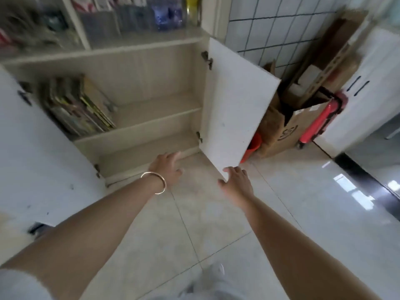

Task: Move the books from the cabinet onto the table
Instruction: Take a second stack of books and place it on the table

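Observation:
A leaning stack of books (80,107) stands on the left of the upper shelf in the open lower cabinet (138,124). Both white cabinet doors are swung open: the right door (233,109) and the left door (32,152). My left hand (170,167), with a gold bangle on the wrist, reaches toward the cabinet's bottom edge with fingers spread and holds nothing. My right hand (237,180) touches the lower corner of the right door with relaxed fingers. The books are far above and left of both hands.
Glass-fronted upper shelves (129,18) hold assorted items. To the right of the cabinet stand cardboard boxes (281,131), a red hand trolley (320,120) and an orange bucket (253,148) against a tiled wall. Glossy floor tiles (216,224) lie below.

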